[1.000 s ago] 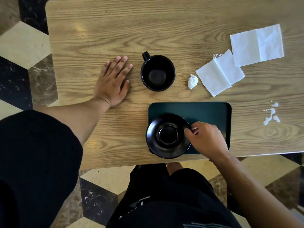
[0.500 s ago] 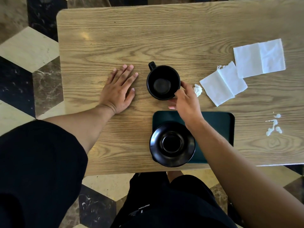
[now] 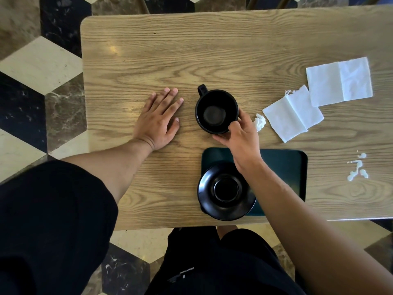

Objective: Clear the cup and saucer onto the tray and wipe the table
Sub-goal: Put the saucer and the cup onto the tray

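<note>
An empty black cup (image 3: 215,111) stands upright on the wooden table (image 3: 212,50), its handle pointing away from me to the left. My right hand (image 3: 240,137) wraps the cup's near right side, thumb and fingers on its wall. The black saucer (image 3: 225,190) rests on the left end of a dark green tray (image 3: 285,167) at the table's near edge. My left hand (image 3: 158,120) lies flat on the wood, left of the cup, holding nothing. White spilled drops (image 3: 358,168) mark the table at the right.
Two folded white napkins (image 3: 293,116) (image 3: 339,81) lie right of the cup, with a small crumpled white scrap (image 3: 259,122) beside my right hand. The table's near edge runs just below the tray. Patterned marble floor surrounds the table.
My right hand let go of the saucer on the tray, reached forward to the cup and closed around its side. The left hand has stayed flat.
</note>
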Tool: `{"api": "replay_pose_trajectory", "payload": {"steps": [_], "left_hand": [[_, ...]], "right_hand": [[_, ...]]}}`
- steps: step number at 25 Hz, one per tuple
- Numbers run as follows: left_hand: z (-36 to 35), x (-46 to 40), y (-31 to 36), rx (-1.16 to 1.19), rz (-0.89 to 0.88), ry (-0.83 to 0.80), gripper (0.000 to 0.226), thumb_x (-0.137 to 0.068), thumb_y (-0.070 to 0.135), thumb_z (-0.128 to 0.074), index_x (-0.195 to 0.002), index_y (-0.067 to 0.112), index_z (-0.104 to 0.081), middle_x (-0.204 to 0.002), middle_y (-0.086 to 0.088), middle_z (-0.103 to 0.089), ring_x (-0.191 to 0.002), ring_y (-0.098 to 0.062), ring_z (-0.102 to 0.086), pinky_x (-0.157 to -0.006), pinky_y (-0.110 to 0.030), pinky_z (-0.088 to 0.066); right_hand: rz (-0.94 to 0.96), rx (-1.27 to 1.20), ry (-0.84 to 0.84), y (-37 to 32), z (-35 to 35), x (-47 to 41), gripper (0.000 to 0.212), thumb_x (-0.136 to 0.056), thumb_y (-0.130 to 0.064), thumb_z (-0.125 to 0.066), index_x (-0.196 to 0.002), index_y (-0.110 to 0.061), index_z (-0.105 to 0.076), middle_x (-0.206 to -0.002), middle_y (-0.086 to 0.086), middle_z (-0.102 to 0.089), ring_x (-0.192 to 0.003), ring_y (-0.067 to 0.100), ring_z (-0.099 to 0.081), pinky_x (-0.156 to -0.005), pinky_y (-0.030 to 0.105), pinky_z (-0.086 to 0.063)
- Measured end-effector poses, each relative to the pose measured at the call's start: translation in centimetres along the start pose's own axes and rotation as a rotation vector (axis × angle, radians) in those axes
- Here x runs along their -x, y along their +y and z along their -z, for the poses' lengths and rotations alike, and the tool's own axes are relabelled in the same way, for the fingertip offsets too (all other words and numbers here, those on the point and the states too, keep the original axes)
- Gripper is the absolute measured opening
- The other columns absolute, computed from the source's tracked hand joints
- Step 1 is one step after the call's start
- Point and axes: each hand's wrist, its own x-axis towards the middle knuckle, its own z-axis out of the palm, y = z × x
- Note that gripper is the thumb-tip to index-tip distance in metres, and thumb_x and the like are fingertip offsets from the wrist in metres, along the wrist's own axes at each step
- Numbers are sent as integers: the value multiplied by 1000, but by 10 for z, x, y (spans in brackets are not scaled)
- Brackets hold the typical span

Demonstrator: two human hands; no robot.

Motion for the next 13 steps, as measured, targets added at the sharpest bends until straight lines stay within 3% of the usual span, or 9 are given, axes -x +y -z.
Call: {"api": "replay_pose_trajectory", "payload": {"steps": [5,13], "left_hand": [[-1,1,0,8,-3,13,56,-105,34,-41,-157,14,-41,-170,-10,-29,-159,-28,-20,-129,-54,-15],[-4,2,-3,27,-10,39,55,-105,32,-42,-158,14,-40,-170,-9,-28,-159,-26,-19,-129,-53,-15]], "right_hand": [[1,32,74,-2,-4,-1,51,-95,-1,-42,-140,-18,-56,-121,1,-73,-109,16,-72,-81,39,-65],[94,67,111,-20,18,18,48,-91,1,-41,-125,-18,-68,-110,1,-77,-103,18,-75,-75,41,-65]]}}
